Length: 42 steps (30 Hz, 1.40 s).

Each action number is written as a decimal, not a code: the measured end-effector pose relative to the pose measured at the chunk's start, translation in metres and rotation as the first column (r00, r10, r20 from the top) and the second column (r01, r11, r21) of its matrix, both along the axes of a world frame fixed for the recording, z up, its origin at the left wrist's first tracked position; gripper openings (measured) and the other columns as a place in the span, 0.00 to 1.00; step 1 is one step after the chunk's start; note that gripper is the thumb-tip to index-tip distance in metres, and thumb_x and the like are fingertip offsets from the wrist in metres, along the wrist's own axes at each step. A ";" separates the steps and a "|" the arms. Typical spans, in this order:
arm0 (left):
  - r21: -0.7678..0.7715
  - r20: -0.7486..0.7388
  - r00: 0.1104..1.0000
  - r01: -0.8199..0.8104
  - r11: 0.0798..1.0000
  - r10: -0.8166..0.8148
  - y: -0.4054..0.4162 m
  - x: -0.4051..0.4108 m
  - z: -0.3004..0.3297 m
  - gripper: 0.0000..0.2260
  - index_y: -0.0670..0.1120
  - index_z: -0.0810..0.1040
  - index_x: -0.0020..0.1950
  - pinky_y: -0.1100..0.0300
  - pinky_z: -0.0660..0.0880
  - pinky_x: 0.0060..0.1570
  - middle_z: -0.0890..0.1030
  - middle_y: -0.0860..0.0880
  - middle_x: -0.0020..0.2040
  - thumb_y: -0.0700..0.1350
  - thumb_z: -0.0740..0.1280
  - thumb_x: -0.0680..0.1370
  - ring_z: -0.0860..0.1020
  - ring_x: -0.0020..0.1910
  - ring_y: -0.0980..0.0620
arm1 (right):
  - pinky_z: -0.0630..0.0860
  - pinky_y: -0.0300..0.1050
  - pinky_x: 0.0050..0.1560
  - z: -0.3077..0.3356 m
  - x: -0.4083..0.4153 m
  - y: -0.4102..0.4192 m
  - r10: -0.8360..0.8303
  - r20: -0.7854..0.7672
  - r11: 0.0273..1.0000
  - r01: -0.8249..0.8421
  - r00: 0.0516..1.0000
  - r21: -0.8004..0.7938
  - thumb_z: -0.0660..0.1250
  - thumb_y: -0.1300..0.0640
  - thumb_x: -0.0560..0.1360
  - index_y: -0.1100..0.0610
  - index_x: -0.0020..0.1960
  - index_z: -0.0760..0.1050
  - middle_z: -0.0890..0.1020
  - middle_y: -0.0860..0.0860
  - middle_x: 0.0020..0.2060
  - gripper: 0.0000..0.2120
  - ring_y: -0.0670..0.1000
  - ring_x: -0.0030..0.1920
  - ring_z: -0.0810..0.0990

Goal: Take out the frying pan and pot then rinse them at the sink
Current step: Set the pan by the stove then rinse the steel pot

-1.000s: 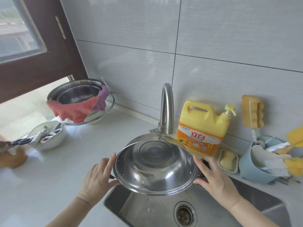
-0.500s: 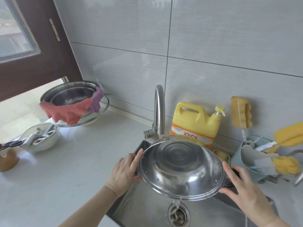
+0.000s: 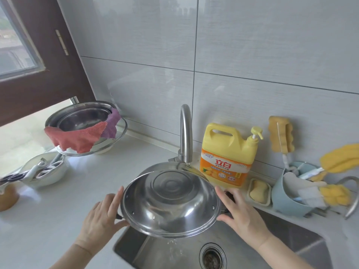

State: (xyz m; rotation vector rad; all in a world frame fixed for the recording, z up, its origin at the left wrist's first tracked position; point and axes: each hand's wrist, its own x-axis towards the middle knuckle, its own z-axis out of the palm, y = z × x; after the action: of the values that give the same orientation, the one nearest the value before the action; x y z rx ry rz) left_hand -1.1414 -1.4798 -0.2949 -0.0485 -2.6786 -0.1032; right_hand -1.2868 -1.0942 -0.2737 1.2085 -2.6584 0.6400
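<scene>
I hold a shiny steel pot over the sink, tipped toward me so its inside faces the camera. Water dribbles from its lower rim into the basin. My left hand grips the pot's left side at a dark handle. My right hand grips the right side handle. The faucet stands just behind the pot, with no water visible at its spout. No frying pan is in sight.
A yellow detergent jug and a soap dish stand behind the sink. A blue caddy with brushes sits at right. Left on the counter are stacked steel bowls with cloths and a white bowl of utensils.
The pot has stayed tilted in both hands over the sink while the view shifted; water now drips from its lower rim toward the basin.
</scene>
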 end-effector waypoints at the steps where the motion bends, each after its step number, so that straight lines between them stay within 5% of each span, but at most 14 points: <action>1: -0.004 0.006 1.000 -0.008 1.000 0.008 -0.004 0.004 0.001 0.44 0.45 0.54 0.79 0.52 0.76 0.31 0.73 0.48 0.46 0.66 0.62 0.70 0.77 0.31 0.46 | 0.78 0.40 0.36 0.001 0.001 -0.005 -0.004 0.014 1.000 0.004 1.000 0.006 0.84 0.53 0.58 0.46 0.80 0.47 0.69 0.50 0.56 0.62 0.45 0.48 0.75; 5: -0.012 0.011 1.000 -0.013 1.000 0.013 -0.005 0.007 0.005 0.44 0.44 0.53 0.79 0.50 0.76 0.30 0.74 0.46 0.46 0.65 0.61 0.69 0.77 0.31 0.45 | 0.78 0.38 0.32 0.000 0.008 -0.004 -0.019 0.015 1.000 0.018 1.000 0.025 0.84 0.52 0.58 0.45 0.79 0.46 0.70 0.50 0.55 0.62 0.46 0.41 0.79; 11: -0.002 -0.024 0.996 0.088 0.996 -0.088 0.034 -0.020 0.005 0.46 0.47 0.47 0.80 0.54 0.76 0.34 0.73 0.48 0.47 0.66 0.62 0.71 0.75 0.34 0.50 | 0.79 0.41 0.36 0.002 0.018 0.050 -0.111 0.003 0.994 0.111 0.994 0.026 0.84 0.52 0.57 0.44 0.79 0.46 0.70 0.51 0.57 0.64 0.46 0.49 0.76; 15: -0.033 -0.058 0.986 0.153 0.988 -0.155 0.078 -0.045 0.011 0.45 0.45 0.49 0.80 0.57 0.76 0.35 0.71 0.49 0.48 0.66 0.61 0.70 0.73 0.38 0.51 | 0.78 0.41 0.32 0.012 0.030 0.097 -0.262 0.082 0.965 0.259 0.961 0.049 0.85 0.52 0.54 0.41 0.79 0.48 0.71 0.51 0.55 0.65 0.48 0.46 0.77; 17: -0.026 -0.094 0.976 0.196 0.980 -0.198 0.100 -0.057 0.015 0.44 0.45 0.51 0.79 0.56 0.75 0.35 0.73 0.48 0.47 0.66 0.62 0.71 0.73 0.38 0.50 | 0.78 0.41 0.29 0.020 0.037 0.119 -0.286 0.067 0.958 0.286 0.956 0.007 0.78 0.42 0.64 0.41 0.79 0.49 0.71 0.51 0.54 0.54 0.48 0.44 0.78; 20: -0.049 -0.127 0.956 0.260 0.964 -0.264 0.127 -0.073 0.022 0.45 0.45 0.50 0.79 0.56 0.74 0.35 0.73 0.48 0.46 0.65 0.66 0.72 0.74 0.38 0.49 | 0.76 0.32 0.45 0.032 0.041 0.146 -0.332 0.041 0.940 0.334 0.942 -0.068 0.53 0.28 0.75 0.50 0.76 0.60 0.71 0.54 0.53 0.37 0.45 0.50 0.75; 23: -0.073 -0.125 0.940 0.311 0.947 -0.318 0.146 -0.086 0.028 0.49 0.45 0.50 0.79 0.56 0.75 0.35 0.71 0.48 0.49 0.64 0.72 0.69 0.75 0.37 0.49 | 0.59 0.21 0.64 0.034 0.045 0.164 -0.365 0.100 0.918 0.375 0.926 -0.125 0.62 0.31 0.72 0.56 0.73 0.66 0.71 0.54 0.54 0.39 0.31 0.60 0.69; 26: -0.063 -0.161 0.921 0.349 0.935 -0.355 0.157 -0.094 0.029 0.45 0.44 0.52 0.78 0.56 0.74 0.36 0.69 0.48 0.50 0.62 0.71 0.72 0.76 0.39 0.49 | 0.62 0.32 0.69 0.017 0.040 0.184 -0.404 0.153 0.888 0.427 0.902 -0.172 0.62 0.26 0.68 0.40 0.77 0.58 0.70 0.52 0.59 0.42 0.41 0.57 0.74; 28: -0.062 -0.151 0.925 0.342 0.938 -0.348 0.157 -0.097 0.027 0.48 0.44 0.50 0.78 0.56 0.74 0.36 0.69 0.48 0.50 0.62 0.73 0.70 0.75 0.39 0.49 | 0.62 0.34 0.69 0.016 0.036 0.187 -0.397 0.149 0.889 0.419 0.906 -0.185 0.59 0.26 0.70 0.42 0.76 0.61 0.70 0.52 0.59 0.39 0.46 0.53 0.76; 32: -0.038 -0.147 0.942 0.298 0.954 -0.300 0.144 -0.095 0.020 0.48 0.45 0.50 0.79 0.56 0.73 0.34 0.71 0.48 0.48 0.64 0.72 0.70 0.74 0.37 0.49 | 0.58 0.26 0.66 0.024 0.026 0.160 -0.323 0.014 0.942 0.322 0.946 -0.098 0.55 0.29 0.74 0.66 0.65 0.73 0.72 0.56 0.52 0.42 0.35 0.57 0.69; 35: 0.003 -0.144 0.958 0.250 0.968 -0.247 0.124 -0.088 0.013 0.45 0.45 0.49 0.80 0.56 0.73 0.32 0.73 0.48 0.44 0.64 0.67 0.73 0.75 0.35 0.49 | 0.59 0.25 0.65 0.022 0.016 0.139 -0.284 -0.041 0.955 0.279 0.958 -0.105 0.53 0.30 0.76 0.58 0.72 0.66 0.72 0.56 0.52 0.38 0.31 0.66 0.64; 38: 0.007 -0.123 0.973 0.196 0.981 -0.194 0.098 -0.076 0.006 0.44 0.45 0.52 0.79 0.56 0.74 0.32 0.74 0.48 0.43 0.64 0.66 0.72 0.75 0.35 0.49 | 0.72 0.39 0.52 0.016 0.004 0.118 -0.250 -0.100 0.966 0.242 0.963 -0.086 0.52 0.30 0.76 0.46 0.78 0.54 0.71 0.55 0.53 0.36 0.45 0.52 0.74; 40: -0.006 -0.106 0.979 0.175 0.984 -0.175 0.078 -0.066 0.000 0.43 0.45 0.52 0.79 0.56 0.74 0.34 0.74 0.47 0.45 0.65 0.65 0.72 0.75 0.37 0.49 | 0.77 0.41 0.37 0.013 0.000 0.097 -0.211 -0.088 0.977 0.206 0.974 -0.058 0.68 0.36 0.71 0.43 0.79 0.48 0.71 0.54 0.53 0.44 0.48 0.47 0.75; 42: -0.019 -0.087 0.983 0.159 0.987 -0.160 0.058 -0.053 -0.005 0.43 0.45 0.51 0.79 0.55 0.75 0.36 0.73 0.48 0.47 0.65 0.64 0.73 0.74 0.39 0.49 | 0.77 0.42 0.30 0.011 -0.003 0.077 -0.187 0.022 0.982 0.186 0.982 0.014 0.84 0.48 0.55 0.41 0.79 0.47 0.71 0.52 0.54 0.63 0.49 0.42 0.78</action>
State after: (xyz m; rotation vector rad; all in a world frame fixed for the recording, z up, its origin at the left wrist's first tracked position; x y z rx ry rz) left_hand -1.1949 -1.4223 -0.3001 -0.2659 -2.5841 -0.1325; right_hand -1.2898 -1.0175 -0.2627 0.9438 -2.7546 0.6123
